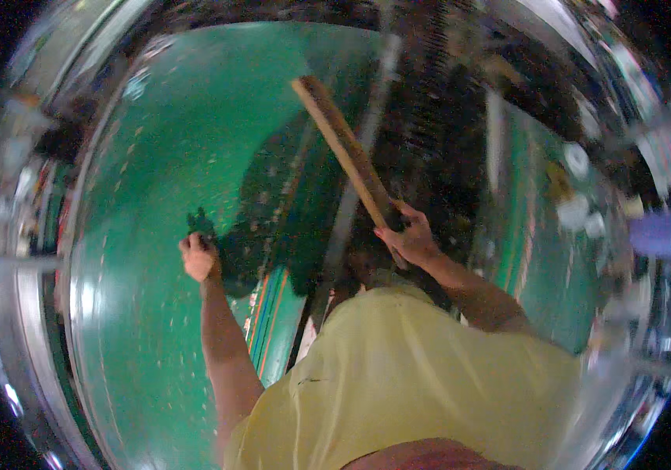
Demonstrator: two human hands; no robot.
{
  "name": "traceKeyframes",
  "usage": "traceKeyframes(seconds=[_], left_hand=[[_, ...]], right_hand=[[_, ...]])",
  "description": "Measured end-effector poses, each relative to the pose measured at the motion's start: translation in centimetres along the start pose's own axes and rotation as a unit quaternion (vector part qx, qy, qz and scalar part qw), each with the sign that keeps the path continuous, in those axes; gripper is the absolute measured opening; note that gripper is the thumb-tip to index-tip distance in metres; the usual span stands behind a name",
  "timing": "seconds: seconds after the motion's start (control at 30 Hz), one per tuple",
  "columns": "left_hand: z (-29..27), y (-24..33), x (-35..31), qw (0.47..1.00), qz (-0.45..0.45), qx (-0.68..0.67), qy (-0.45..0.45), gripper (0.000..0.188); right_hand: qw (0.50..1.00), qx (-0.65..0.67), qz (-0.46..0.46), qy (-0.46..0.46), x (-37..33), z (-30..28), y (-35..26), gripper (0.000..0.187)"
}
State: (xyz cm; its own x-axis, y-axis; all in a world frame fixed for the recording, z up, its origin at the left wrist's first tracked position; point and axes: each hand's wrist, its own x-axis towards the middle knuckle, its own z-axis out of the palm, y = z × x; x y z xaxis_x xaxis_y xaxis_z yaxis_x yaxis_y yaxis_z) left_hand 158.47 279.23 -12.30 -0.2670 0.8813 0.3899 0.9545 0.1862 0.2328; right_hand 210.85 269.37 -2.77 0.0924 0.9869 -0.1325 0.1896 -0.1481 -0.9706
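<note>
Right hand [410, 239] grips wooden stick [345, 149]; left hand [198, 257] closed on dark object [202, 223] over green surface [171, 157].

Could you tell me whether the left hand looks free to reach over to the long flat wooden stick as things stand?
Probably not freely: the left hand is closed on a dark object off to the left, while the long flat wooden stick is gripped by the right hand.

right hand [410, 239] gripping wooden stick [343, 149], green cloth [187, 157]
</note>
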Motion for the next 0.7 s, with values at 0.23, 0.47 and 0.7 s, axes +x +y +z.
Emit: traceKeyframes(seconds=[0.23,0.47,0.7], left_hand=[[-0.2,0.3,-3.0,0.990,0.115,-0.080,0.031,0.026],[-2.7,-0.1,-8.5,0.950,0.059,-0.305,0.030,0.030],[-12.8,4.9,-15.3,0.939,0.005,-0.331,0.092,0.039]], right_hand=[[0.983,-0.019,0.119,0.140,-6.9,-2.2,-1.5,0.056],[0.991,0.015,0.024,0.134,-8.8,-1.3,-1.4,0.060],[0.996,0.087,-0.026,-0.026,-2.3,3.8,-2.9,0.051]])
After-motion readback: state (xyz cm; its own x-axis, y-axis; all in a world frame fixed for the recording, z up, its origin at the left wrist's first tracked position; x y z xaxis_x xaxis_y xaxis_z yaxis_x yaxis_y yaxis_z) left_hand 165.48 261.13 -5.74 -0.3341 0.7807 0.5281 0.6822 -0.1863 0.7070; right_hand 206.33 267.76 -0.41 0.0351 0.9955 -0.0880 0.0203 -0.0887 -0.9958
